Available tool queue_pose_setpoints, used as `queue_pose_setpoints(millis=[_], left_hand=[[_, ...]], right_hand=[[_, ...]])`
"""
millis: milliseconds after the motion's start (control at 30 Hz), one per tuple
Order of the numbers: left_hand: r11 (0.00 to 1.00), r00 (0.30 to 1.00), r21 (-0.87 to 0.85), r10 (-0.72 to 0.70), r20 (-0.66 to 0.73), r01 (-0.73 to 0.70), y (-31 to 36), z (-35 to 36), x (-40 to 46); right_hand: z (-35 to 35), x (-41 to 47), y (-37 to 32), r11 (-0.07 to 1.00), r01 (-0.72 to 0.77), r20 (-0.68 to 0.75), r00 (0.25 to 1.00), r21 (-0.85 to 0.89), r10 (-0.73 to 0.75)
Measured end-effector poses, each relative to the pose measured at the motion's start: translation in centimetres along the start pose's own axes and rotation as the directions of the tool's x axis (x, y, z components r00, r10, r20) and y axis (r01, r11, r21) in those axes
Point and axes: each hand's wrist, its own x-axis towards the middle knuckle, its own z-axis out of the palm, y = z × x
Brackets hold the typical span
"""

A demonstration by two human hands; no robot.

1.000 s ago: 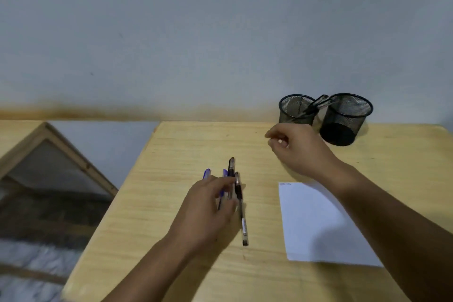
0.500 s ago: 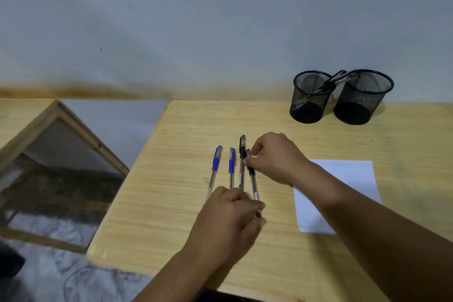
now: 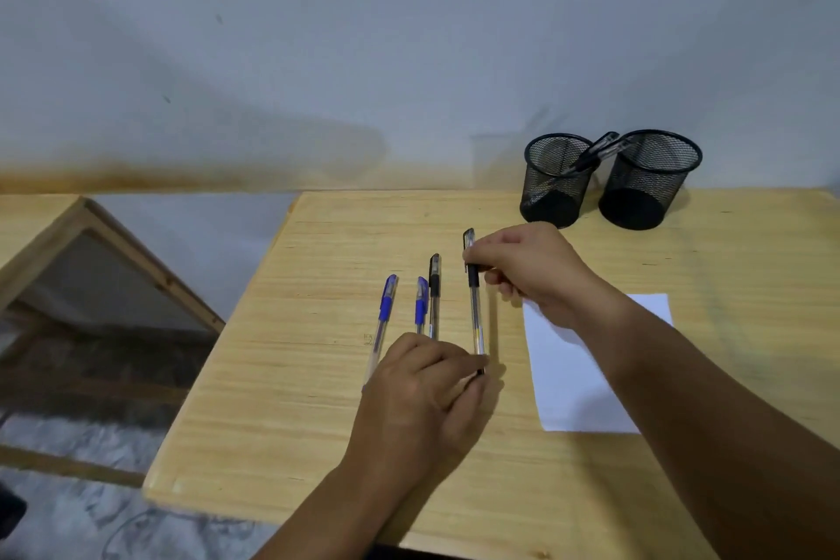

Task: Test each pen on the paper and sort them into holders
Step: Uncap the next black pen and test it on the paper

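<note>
4 pens lie on the bench (image 3: 318, 423); the right hand (image 3: 527, 268) pinches the black pen (image 3: 475, 314) near its capped far end while the left hand (image 3: 422, 396) pinches its near tip. Long axis runs near-to-far (cap away). Pulling unevenly could knock the neighbouring pens (image 3: 425, 305) askew.
</note>
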Motion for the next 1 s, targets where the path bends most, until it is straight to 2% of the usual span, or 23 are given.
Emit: queue_pose_setpoints(millis=[167, 267, 500, 633, 733, 800, 867, 933, 1000], left_hand=[[0.984, 0.996, -0.171, -0.06, -0.068, 0.048, 0.1, 1.4, 0.8], [0.955, 0.986, -0.264, -0.155, -0.06, 0.134, 0.6, 2.4, 1.2], [0.896, 0.963, -0.355, -0.251, 0.093, 0.268, 2.7, 2.9, 3.3], [0.858, 0.931, -0.387, -0.243, 0.273, 0.337, 3.3, 2.6, 4.4], [0.828, 0.921, -0.422, -0.27, 0.279, 0.37, 3.8, 2.4, 5.5], [0.747, 0.89, -0.486, -0.351, 0.292, 0.454, 4.3, 2.3, 6.5], [0.599, 0.814, -0.554, -0.465, 0.348, 0.578, 4.8, 2.2, 7.7], [0.475, 0.748, -0.586, -0.512, 0.423, 0.657, 4.9, 2.2, 8.6], [0.472, 0.742, -0.574, -0.476, 0.472, 0.669, 5.0, 2.1, 9.2]], right_hand=[[-2.8, -2.2, -0.3, 0.924, 0.003, 0.045, 0.999, 0.382, -0.022], [-4.0, -3.6, 0.0, 0.871, 0.11, -0.022, 0.993, 0.479, -0.113], [-5.4, -5.5, 0.0, 0.867, 0.305, -0.203, 0.949, 0.393, -0.242], [-6.3, -6.2, 0.5, 0.878, 0.33, -0.23, 0.937, 0.347, -0.262], [-6.8, -6.7, 1.2, 0.895, 0.31, -0.236, 0.941, 0.32, -0.242], [-6.8, -7.1, 2.1, 0.917, 0.282, -0.225, 0.949, 0.282, -0.223], [-6.7, -7.5, 2.9, 0.942, 0.248, -0.21, 0.957, 0.225, -0.201], [-6.4, -7.9, 3.5, 0.957, 0.217, -0.203, 0.963, 0.194, -0.177], [-6.2, -8.3, 3.9, 0.966, 0.192, -0.179, 0.971, 0.173, -0.161]])
